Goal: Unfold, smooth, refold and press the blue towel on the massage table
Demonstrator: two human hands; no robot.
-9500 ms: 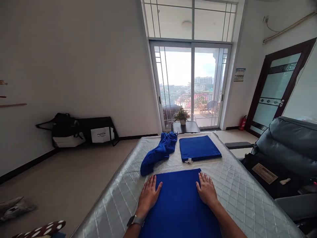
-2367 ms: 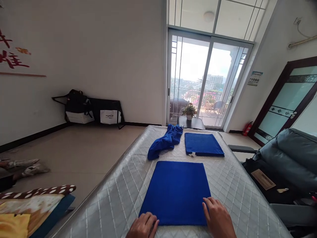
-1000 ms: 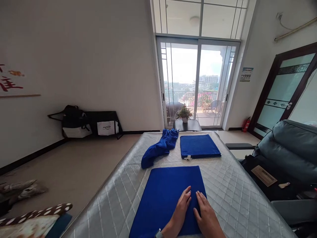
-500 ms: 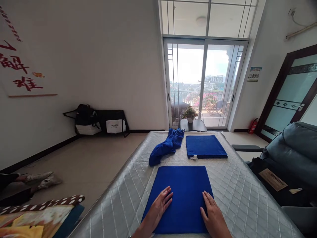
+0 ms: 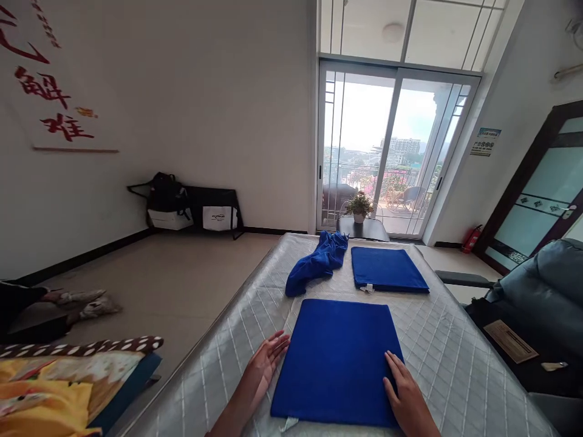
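A flat square blue cushion [image 5: 341, 364] lies in front of me on the silver quilted mattress [image 5: 218, 364], a small white tag showing at its near left corner. My left hand [image 5: 266, 364] is off the cushion, just beside its left edge, fingers stretched and palm turned partly inward. On the cushion's right edge rests my right hand [image 5: 403, 385], fingers extended and holding nothing. Farther off lies a second blue cushion [image 5: 389, 269] with a white tag on its near edge. To its left is a crumpled blue cloth [image 5: 319, 264].
A dark armchair [image 5: 542, 291] borders the mattress at right, with a cardboard piece [image 5: 511, 341] on it. Patterned bedding [image 5: 68, 388] sits at the lower left, near a person's feet [image 5: 91, 303]. Beyond the far edge stands a potted plant [image 5: 359, 206] before the sliding doors.
My left hand has lifted off the cushion's surface and moved left past its edge. My right hand stays on the right edge. The whole view has shifted slightly.
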